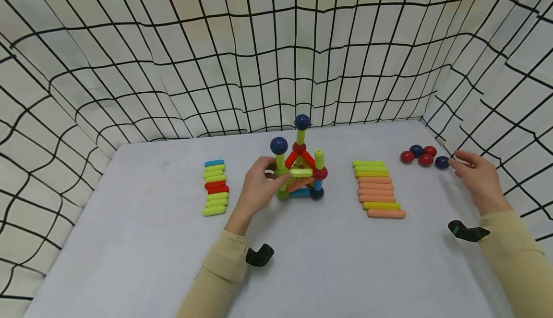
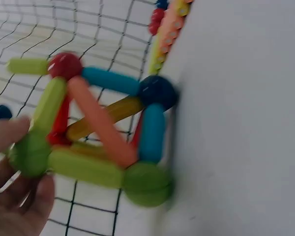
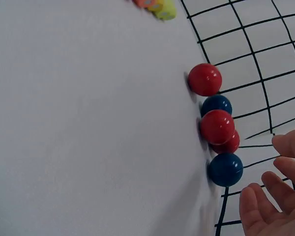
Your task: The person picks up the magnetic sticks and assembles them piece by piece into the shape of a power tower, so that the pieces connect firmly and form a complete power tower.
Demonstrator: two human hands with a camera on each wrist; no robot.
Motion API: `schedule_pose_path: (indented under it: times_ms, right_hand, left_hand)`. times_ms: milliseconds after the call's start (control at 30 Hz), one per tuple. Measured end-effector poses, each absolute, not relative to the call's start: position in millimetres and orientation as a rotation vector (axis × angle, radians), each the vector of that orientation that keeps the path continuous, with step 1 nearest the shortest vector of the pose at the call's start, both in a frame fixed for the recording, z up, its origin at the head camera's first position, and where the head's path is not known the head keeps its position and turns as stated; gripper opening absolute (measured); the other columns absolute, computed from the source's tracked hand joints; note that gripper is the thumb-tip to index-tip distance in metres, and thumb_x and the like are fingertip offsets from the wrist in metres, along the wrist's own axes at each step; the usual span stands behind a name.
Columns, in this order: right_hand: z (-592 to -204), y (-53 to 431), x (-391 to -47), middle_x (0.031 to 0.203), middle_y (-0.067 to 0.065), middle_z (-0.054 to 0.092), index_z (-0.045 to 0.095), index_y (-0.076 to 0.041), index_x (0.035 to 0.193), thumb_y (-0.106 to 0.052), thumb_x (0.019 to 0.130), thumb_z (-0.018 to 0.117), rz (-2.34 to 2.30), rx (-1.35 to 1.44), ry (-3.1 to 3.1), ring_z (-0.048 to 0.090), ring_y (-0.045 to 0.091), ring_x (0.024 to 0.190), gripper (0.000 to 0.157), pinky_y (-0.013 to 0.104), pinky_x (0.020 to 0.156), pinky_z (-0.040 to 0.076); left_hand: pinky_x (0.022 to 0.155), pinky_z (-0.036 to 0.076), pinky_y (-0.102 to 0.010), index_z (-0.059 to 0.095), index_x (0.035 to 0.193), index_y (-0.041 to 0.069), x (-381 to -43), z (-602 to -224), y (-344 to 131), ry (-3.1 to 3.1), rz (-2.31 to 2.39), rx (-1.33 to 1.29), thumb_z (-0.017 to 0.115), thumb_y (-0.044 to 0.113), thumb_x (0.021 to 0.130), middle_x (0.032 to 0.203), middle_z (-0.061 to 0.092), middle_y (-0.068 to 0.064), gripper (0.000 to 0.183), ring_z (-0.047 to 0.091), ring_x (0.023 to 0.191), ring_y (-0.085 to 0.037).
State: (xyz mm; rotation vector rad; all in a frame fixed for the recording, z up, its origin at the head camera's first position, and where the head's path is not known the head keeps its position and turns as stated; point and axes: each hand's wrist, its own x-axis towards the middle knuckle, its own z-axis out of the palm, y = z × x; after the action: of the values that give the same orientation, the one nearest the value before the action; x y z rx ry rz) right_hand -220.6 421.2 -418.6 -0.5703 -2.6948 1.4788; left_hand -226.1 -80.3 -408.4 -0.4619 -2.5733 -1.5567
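Observation:
A magnetic ball-and-stick structure (image 1: 301, 172) stands on the table's middle, with yellow-green, blue, red and orange sticks joined by coloured balls. My left hand (image 1: 259, 183) grips it at the left; the left wrist view shows the thumb and fingers around a green ball (image 2: 32, 153). Two dark blue balls, one being the top ball (image 1: 302, 122), cap upright sticks, while a third upright stick (image 1: 319, 158) has a bare top. At the far right, my right hand (image 1: 477, 178) has loosely bent fingers beside a loose dark blue ball (image 3: 225, 169). A small gap separates them in the right wrist view.
Several loose red and blue balls (image 1: 425, 159) cluster near the right net. Rows of short sticks (image 1: 215, 188) lie left of the structure, and longer sticks (image 1: 376, 186) lie right of it. A black-line net (image 1: 276, 58) surrounds the back and sides of the white table (image 1: 129, 241).

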Motion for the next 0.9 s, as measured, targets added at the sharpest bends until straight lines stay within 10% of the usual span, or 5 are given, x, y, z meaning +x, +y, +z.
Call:
schedule_pose_path:
  times_ms: [200, 900]
  right_hand:
    - [-426.8, 434.3, -232.2, 0.146, 0.043, 0.019, 0.014, -0.001, 0.154, -0.047, 0.101, 0.043, 1.111, -0.399, -3.061, 0.023, 0.06, 0.129, 0.076, 0.073, 0.098, 0.028]
    - [-428.2, 416.2, -241.3, 0.129, 0.038, 0.041, 0.038, 0.012, 0.138, -0.028, 0.099, 0.052, 0.893, -0.308, -2.959, 0.041, 0.051, 0.113, 0.057, 0.062, 0.088, 0.041]
  left_hand:
    - [0.095, 0.05, -0.037, 0.06, 0.121, 0.008, -227.0, -398.5, -99.5, -2.725, -1.697, -0.595, 0.073, 0.027, 0.089, 0.118, 0.06, -0.005, 0.039, 0.059, 0.107, -0.021]
    - [0.097, 0.05, -0.038, 0.061, 0.12, 0.006, -226.7, -397.6, -99.4, -2.589, -1.722, -0.686, 0.071, 0.019, 0.091, 0.114, 0.062, -0.008, 0.033, 0.057, 0.111, -0.028]
